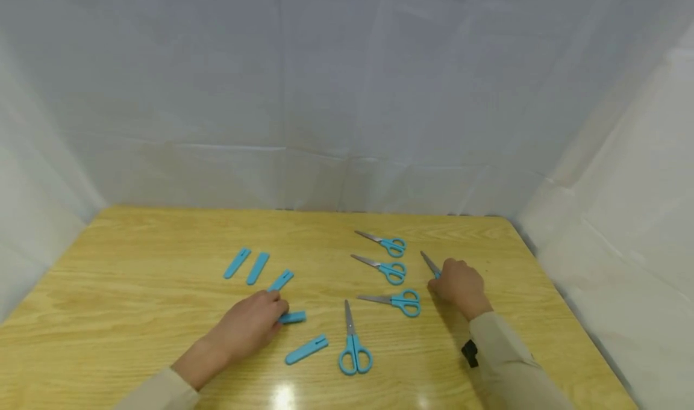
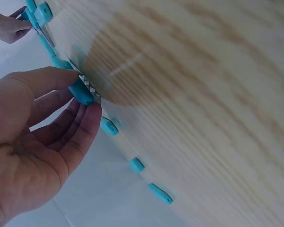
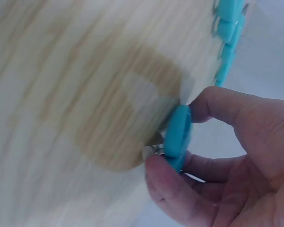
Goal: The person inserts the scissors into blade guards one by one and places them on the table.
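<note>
My left hand (image 1: 252, 319) pinches a blue scissor sheath (image 2: 80, 91) between thumb and fingertips, close over the table. Just beyond its knuckles lies another blue sheath (image 1: 282, 279), partly covered by the hand. On the right, my right hand (image 1: 461, 285) grips a pair of scissors (image 3: 177, 135) by its blue handles, thumb on one side and fingers on the other. Its bare blades (image 1: 428, 260) point away and leftward in the head view, low over the table, while the fingers hide most of the handles there.
Several blue-handled scissors lie between the hands: one at the back (image 1: 395, 245), others below it, and one nearest me (image 1: 355, 354). More sheaths lie at left (image 1: 237, 264) and front (image 1: 306, 349). The wooden table (image 1: 135, 289) meets white sheeting (image 1: 336, 97) behind.
</note>
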Demonstrator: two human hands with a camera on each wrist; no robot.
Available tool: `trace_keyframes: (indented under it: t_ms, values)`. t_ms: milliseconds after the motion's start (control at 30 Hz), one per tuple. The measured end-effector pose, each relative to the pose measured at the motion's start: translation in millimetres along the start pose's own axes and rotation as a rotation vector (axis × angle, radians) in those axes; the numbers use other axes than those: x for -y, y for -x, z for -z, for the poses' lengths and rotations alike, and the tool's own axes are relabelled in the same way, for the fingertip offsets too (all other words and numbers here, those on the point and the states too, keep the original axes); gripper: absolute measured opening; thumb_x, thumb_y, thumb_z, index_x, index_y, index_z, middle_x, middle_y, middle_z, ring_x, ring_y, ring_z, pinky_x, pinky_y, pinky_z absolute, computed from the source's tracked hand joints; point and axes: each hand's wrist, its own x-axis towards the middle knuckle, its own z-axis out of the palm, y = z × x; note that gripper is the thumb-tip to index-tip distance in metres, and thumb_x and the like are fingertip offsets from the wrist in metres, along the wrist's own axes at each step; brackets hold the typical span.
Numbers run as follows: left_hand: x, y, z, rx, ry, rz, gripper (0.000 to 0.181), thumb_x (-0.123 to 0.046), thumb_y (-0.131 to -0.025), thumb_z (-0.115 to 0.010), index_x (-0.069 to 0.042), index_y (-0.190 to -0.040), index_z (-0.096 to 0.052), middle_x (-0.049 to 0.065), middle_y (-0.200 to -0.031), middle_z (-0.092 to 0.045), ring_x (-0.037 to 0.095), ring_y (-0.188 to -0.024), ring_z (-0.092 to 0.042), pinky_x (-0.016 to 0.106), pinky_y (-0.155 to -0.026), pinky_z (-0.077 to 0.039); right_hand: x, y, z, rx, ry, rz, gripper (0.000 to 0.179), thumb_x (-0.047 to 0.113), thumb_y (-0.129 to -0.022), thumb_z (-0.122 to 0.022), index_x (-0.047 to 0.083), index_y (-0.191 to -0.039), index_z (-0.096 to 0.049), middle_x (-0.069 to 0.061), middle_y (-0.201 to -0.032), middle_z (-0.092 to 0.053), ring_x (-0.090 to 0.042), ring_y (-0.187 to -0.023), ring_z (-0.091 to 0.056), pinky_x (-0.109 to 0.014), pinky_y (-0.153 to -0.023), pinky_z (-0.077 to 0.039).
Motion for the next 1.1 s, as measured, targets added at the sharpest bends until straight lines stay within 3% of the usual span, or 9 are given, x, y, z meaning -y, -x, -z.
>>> trace_keyframes:
  t_ms: [133,333,433,500,567,733,900,1100]
  values:
    - [2.2,-1.5,1.6,-0.004,0.012,0.036,0.011,-0.002,-0.08,-0.072,-0.005,-0.088,-0.065,0.001,-0.082,-0.058,0.019,-0.075,-0.058,0.032,-0.063,-0.051,-10.1,-0.1,1.2,-0.05,-0.022,0.009,0.026,0.023,-0.081,-0.065,-0.001,-0.081,-0.053,-0.009,-0.066,-0.053,-0.021,-0.054,-0.048,-0.03,-0.042,-0.038]
    - [8.3,-4.2,10.6,-0.026,0.106,0.091,0.013,-0.004,-0.086,-0.069,-0.006,-0.098,-0.065,-0.004,-0.083,-0.057,0.011,-0.073,-0.056,0.027,-0.061,-0.049,-27.8,3.4,2.8,-0.115,-0.121,0.074,0.021,0.019,-0.084,-0.059,0.006,-0.071,-0.048,-0.002,-0.057,-0.038,-0.014,-0.048,-0.03,-0.026,-0.042,-0.027]
    - [9.8,-3.7,16.8,-0.046,0.14,0.105,0.017,-0.003,-0.088,-0.067,-0.004,-0.105,-0.064,-0.001,-0.092,-0.06,0.013,-0.079,-0.06,0.028,-0.066,-0.052,-32.0,9.0,3.5,-0.127,-0.168,0.132,0.019,0.018,-0.087,-0.059,0.0,-0.086,-0.059,-0.002,-0.063,-0.048,-0.013,-0.05,-0.036,-0.027,-0.043,-0.031]
    - [10.1,-3.0,20.2,-0.051,0.147,0.111,0.022,-0.002,-0.089,-0.065,-0.001,-0.111,-0.062,0.005,-0.1,-0.063,0.019,-0.087,-0.062,0.033,-0.072,-0.053,-31.5,13.9,4.4,-0.146,-0.175,0.175,0.027,0.019,-0.088,-0.06,-0.004,-0.101,-0.063,-0.005,-0.073,-0.059,-0.014,-0.052,-0.045,-0.028,-0.044,-0.037]
    - [10.4,-2.1,22.9,-0.043,0.146,0.118,0.026,-0.002,-0.092,-0.061,0.004,-0.117,-0.059,0.013,-0.11,-0.063,0.028,-0.1,-0.062,0.04,-0.081,-0.053,-28.0,19.5,5.9,-0.168,-0.187,0.213,0.034,0.02,-0.089,-0.061,-0.005,-0.112,-0.063,-0.008,-0.082,-0.064,-0.014,-0.053,-0.049,-0.029,-0.045,-0.041]
    - [10.4,0.9,24.5,0.033,0.116,0.114,0.033,-0.005,-0.098,-0.05,0.011,-0.127,-0.05,0.024,-0.121,-0.057,0.04,-0.113,-0.054,0.05,-0.093,-0.046,-9.9,36.6,8.9,-0.208,-0.188,0.348,0.033,0.021,-0.089,-0.063,-0.001,-0.114,-0.063,-0.012,-0.101,-0.065,-0.013,-0.06,-0.056,-0.03,-0.05,-0.046]
    - [5.2,1.6,21.7,0.047,0.151,0.085,0.031,-0.007,-0.099,-0.049,0.008,-0.127,-0.05,0.019,-0.117,-0.058,0.033,-0.109,-0.057,0.044,-0.089,-0.049,12.8,49.5,3.8,-0.252,-0.102,0.513,0.028,0.023,-0.087,-0.068,0.008,-0.11,-0.067,-0.007,-0.112,-0.064,-0.01,-0.071,-0.062,-0.031,-0.06,-0.051]
    - [-3.0,0.9,18.9,0.056,0.207,0.015,0.028,-0.015,-0.102,-0.046,-0.001,-0.126,-0.052,0.01,-0.117,-0.062,0.027,-0.109,-0.059,0.041,-0.088,-0.05,36.5,63.1,-4.1,-0.292,-0.043,0.669,0.027,0.023,-0.083,-0.074,0.011,-0.107,-0.069,-0.002,-0.11,-0.066,-0.018,-0.088,-0.065,-0.033,-0.067,-0.055]
